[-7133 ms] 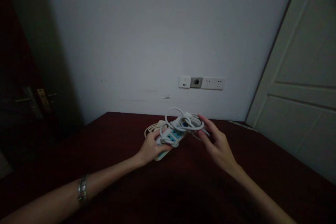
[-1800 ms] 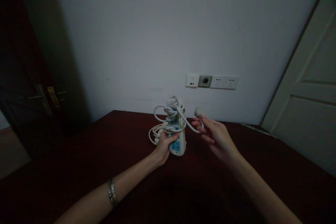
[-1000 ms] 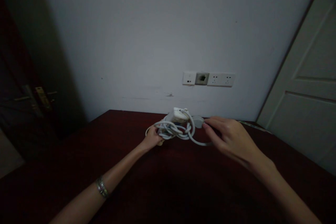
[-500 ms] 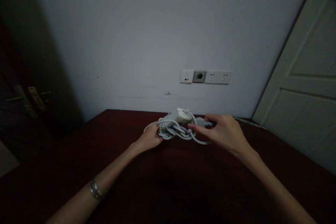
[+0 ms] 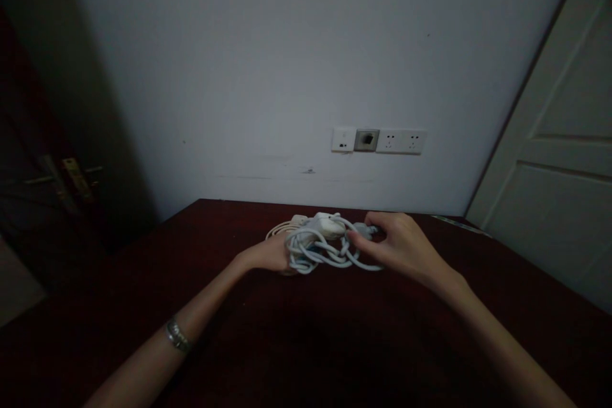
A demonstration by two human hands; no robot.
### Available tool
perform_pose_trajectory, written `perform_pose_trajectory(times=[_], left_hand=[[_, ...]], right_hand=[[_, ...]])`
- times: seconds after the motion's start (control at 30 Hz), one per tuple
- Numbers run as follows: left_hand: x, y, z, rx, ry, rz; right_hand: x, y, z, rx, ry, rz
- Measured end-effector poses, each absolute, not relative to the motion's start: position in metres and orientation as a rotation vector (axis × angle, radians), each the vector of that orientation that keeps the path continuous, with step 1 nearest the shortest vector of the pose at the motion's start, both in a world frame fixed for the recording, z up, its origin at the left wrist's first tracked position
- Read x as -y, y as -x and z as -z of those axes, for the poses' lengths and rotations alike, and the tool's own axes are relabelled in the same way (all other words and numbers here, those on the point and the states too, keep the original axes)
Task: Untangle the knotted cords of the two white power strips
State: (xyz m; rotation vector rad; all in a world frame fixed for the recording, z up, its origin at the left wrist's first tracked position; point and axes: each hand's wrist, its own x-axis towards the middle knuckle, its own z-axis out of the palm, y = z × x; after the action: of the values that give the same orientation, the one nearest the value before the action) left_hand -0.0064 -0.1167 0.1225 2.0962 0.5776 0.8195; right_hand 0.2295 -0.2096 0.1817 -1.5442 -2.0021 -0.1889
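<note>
A white power strip (image 5: 321,227) lies low over the dark red table (image 5: 306,331), with its grey-white cord (image 5: 329,252) looped round it in several turns. My left hand (image 5: 268,255) grips the strip's left end, fingers closed around it. My right hand (image 5: 400,245) is at the strip's right side, thumb and fingers pinched on the plug end of the cord (image 5: 365,229). A second cream cord (image 5: 280,229) lies coiled on the table just behind my left hand.
A row of wall sockets (image 5: 378,140) sits on the grey wall above the table's far edge. A white panelled door (image 5: 554,166) stands at the right. A dark door with a brass handle (image 5: 71,180) is at the left.
The power strip went from upright in my left hand to lying flat and low over the table. My right hand has carried the plug end in close against the wound cord.
</note>
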Motion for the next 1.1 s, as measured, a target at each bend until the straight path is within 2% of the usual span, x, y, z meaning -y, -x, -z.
perform_pose_trajectory(times=[0.13,0.23,0.4,0.57,0.63,0.8,0.97,1.1], left_hand=[[0.114,0.001,-0.106,-0.438,-2.196,-0.442],[0.115,-0.003,-0.097,-0.391,-2.168,-0.401],[0.126,-0.014,-0.086,-0.357,-1.989,-0.309],[0.143,-0.032,-0.073,-0.372,-1.782,-0.458],[0.145,-0.033,-0.073,-0.358,-1.725,-0.435],[0.128,-0.005,-0.109,-0.292,-1.769,-0.064],[0.115,-0.002,-0.155,-0.712,-1.675,-0.735],[0.129,-0.038,-0.166,-0.756,-1.746,-0.805]], right_hand=[[0.209,-0.229,-0.182,2.005,1.642,0.27],[0.205,-0.235,-0.181,1.976,1.672,0.194],[0.197,-0.247,-0.179,1.942,1.653,-0.171],[0.188,-0.256,-0.179,1.847,1.664,-0.384],[0.185,-0.258,-0.178,1.805,1.689,-0.479],[0.181,-0.255,-0.175,1.777,1.689,-0.603],[0.185,-0.246,-0.174,1.751,1.693,-0.458],[0.191,-0.242,-0.176,1.744,1.708,-0.361]])
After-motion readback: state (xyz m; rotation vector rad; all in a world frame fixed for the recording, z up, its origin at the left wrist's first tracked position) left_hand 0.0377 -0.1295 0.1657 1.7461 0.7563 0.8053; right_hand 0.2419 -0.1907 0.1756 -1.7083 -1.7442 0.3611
